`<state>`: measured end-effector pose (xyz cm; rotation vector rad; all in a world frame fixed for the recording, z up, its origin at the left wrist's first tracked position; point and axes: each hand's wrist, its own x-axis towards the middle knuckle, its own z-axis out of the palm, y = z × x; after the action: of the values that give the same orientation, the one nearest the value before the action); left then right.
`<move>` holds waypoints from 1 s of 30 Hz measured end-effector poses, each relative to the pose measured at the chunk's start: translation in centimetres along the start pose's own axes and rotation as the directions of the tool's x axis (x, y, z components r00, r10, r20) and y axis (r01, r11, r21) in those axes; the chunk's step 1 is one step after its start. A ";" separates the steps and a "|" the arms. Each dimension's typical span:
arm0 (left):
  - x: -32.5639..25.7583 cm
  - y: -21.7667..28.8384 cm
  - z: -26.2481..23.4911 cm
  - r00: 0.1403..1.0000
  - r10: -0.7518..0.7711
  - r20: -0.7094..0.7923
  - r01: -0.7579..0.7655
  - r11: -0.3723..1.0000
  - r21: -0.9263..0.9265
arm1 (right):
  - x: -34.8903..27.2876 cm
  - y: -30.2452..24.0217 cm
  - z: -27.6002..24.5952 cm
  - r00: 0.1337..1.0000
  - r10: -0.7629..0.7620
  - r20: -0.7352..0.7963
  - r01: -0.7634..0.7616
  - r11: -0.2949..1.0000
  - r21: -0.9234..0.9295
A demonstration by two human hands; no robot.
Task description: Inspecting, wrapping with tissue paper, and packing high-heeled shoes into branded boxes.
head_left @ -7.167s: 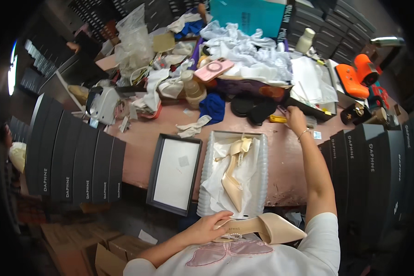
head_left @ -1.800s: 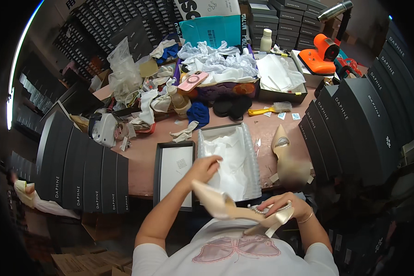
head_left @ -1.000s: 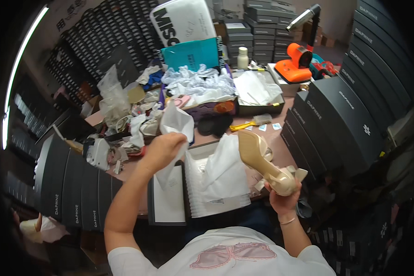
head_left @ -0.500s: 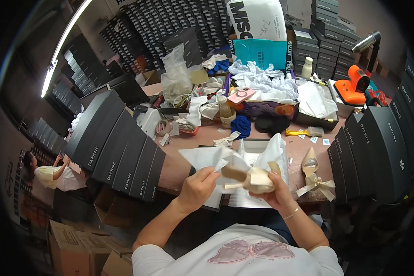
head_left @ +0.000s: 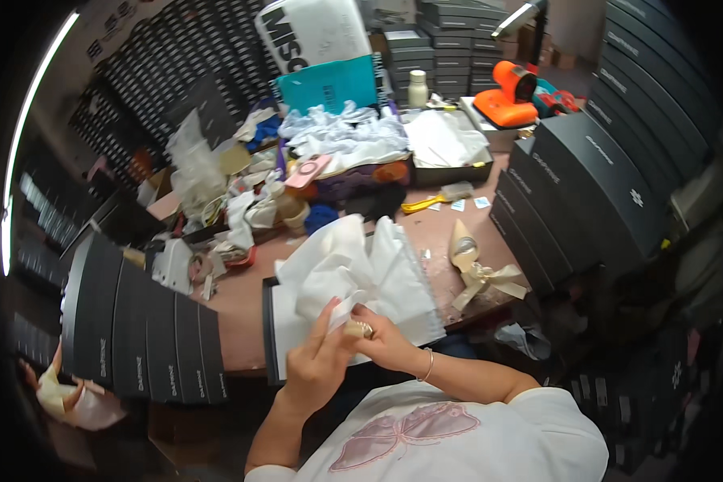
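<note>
Both hands (head_left: pixel 353 345) — tissue paper (head_left: pixel 353 277), table edge (head_left: pixel 241 361)

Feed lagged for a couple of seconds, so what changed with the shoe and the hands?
The beige shoe from the right hand is now nearly covered in white tissue paper; the left hand has joined to wrap it. The second shoe stays on the table.

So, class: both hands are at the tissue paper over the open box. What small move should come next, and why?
Probably fold the loose white tissue paper down over the beige shoe. Only its tip shows between the left hand and right hand, and the paper stands up crumpled above the shoe box. The other shoe lies on the table, unwrapped.
</note>
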<state>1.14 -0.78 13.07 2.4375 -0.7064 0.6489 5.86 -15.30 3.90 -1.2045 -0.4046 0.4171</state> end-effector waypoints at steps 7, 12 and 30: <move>0.0 1.9 4.4 0.945 0.325 0.027 -0.311 0.925 -0.219 | 0.6 6.3 -3.4 0.887 -0.391 0.248 0.462 0.711 -0.531; 0.7 3.4 6.1 0.887 0.397 0.238 -0.252 0.846 -0.470 | -1.0 0.9 -7.9 0.974 -0.219 0.059 0.225 0.896 -0.383; 13.7 -14.4 18.2 0.830 -0.137 0.541 0.212 0.974 -0.079 | -9.1 3.8 -33.8 0.991 0.016 -0.132 -0.122 -0.285 -0.951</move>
<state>25.34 -5.71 2.27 2.5234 -0.6898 -0.1682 14.91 -45.97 -10.77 -3.0397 -0.6470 -0.0237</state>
